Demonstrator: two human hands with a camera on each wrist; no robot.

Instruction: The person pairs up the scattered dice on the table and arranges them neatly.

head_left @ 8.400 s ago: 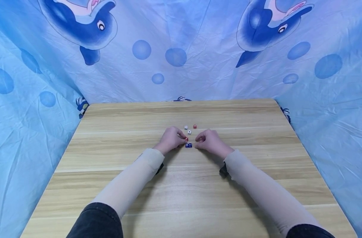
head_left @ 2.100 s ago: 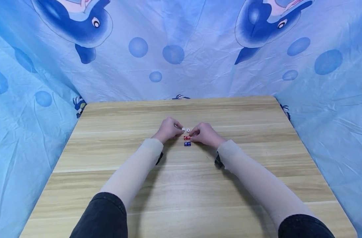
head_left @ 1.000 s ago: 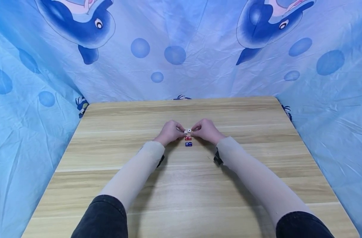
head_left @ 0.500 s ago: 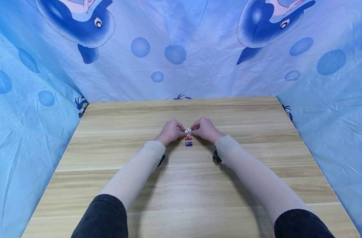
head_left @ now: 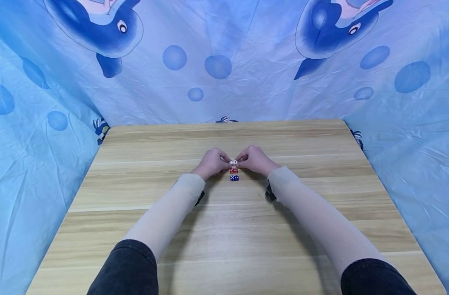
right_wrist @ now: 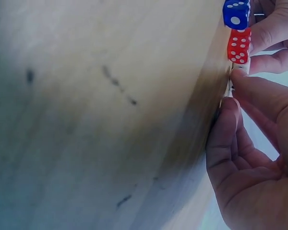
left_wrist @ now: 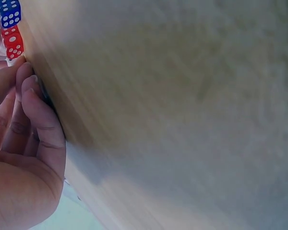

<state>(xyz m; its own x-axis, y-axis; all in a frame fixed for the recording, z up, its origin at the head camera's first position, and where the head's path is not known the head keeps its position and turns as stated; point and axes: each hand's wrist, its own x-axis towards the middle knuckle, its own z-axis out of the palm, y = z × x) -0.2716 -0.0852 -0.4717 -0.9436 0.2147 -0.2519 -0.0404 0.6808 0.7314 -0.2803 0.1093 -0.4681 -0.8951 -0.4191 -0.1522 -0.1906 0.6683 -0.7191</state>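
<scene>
Two white dice (head_left: 233,162) stand side by side in the head view, between my fingertips. My left hand (head_left: 211,163) pinches the left white die, and my right hand (head_left: 256,160) pinches the right one. Just nearer to me is a pair of red dice (head_left: 234,171), side by side, then a pair of blue dice (head_left: 234,178). The left wrist view shows a red die (left_wrist: 13,43) and a blue die (left_wrist: 10,14) beyond the fingertips; the white dice are hidden there. In the right wrist view, fingers partly cover a white die beside a red die (right_wrist: 239,46).
The dice lie on a wooden table (head_left: 224,237) with light grain. Behind it and at both sides hangs a blue curtain (head_left: 195,69) with dolphins and bubbles. A dark wrist device (head_left: 270,192) shows under the right sleeve.
Earlier, the left hand held a red die and one red die lay apart; the red dice now form a pair. Over the last second both hands have brought the white dice together.
</scene>
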